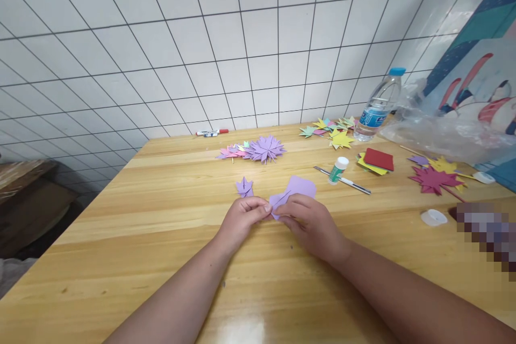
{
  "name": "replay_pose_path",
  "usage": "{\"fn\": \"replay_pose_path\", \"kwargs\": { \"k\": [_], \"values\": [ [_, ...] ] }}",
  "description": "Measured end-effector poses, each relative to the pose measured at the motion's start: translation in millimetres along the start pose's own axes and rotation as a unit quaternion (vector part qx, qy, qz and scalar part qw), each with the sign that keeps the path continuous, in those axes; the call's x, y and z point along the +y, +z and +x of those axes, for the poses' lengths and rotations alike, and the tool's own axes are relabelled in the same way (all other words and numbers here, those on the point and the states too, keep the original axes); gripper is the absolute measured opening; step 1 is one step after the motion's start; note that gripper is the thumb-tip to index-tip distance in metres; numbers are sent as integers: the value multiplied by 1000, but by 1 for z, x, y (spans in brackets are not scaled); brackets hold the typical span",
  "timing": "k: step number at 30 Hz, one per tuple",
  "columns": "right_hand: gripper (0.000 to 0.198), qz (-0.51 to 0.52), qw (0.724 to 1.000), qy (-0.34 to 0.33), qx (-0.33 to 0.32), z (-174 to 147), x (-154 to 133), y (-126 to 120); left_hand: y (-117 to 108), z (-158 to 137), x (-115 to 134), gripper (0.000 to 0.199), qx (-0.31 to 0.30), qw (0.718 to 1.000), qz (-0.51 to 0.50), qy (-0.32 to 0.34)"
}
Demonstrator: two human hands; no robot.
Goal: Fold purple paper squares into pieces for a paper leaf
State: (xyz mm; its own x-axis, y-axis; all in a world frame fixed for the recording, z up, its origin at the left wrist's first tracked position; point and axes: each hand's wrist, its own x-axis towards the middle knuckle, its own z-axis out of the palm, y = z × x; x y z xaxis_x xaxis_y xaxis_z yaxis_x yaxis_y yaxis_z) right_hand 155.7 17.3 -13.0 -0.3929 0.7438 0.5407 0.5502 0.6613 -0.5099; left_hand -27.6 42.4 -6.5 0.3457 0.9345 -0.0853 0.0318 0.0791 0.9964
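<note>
Between my two hands is a piece of folded purple paper [278, 201], partly covered by my fingers. My left hand [246, 219] pinches its left edge between thumb and fingers. My right hand [312, 223] grips the other side, fingers bent over the paper. Just behind my right hand lies a flat purple paper sheet [303, 185]. A small folded purple paper leaf shape [244, 187] rests on the table beyond my left hand.
Further back are a purple paper leaf cluster [266, 149], markers [212, 133] and yellow paper leaves [341, 138]. To the right stand a glue stick [338, 170] by a craft knife [355, 186], stacked paper squares [378, 159], a water bottle [379, 107], a red paper leaf [434, 179] and a white cap [434, 217].
</note>
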Motion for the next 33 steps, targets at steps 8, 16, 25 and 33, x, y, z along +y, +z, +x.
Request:
{"fn": "replay_pose_path", "kwargs": {
  "k": [8, 16, 25, 33],
  "values": [
    [11, 148, 979, 118, 73, 1, -4, 0, 5, -1, 0, 21, 19, 999, 26, 17],
    [16, 334, 878, 336, 72, 5, -9, 5, 16, -5, 2, 21, 27, 990, 106, 90],
    [13, 323, 886, 321, 88, 4, -8, 7, 18, -5, -2, 18, 38, 989, 120, 79],
    [27, 402, 837, 372, 10, 5, -10, 5, 16, -6, -3, 18, 57, 982, 151, 100]
  ]
}}
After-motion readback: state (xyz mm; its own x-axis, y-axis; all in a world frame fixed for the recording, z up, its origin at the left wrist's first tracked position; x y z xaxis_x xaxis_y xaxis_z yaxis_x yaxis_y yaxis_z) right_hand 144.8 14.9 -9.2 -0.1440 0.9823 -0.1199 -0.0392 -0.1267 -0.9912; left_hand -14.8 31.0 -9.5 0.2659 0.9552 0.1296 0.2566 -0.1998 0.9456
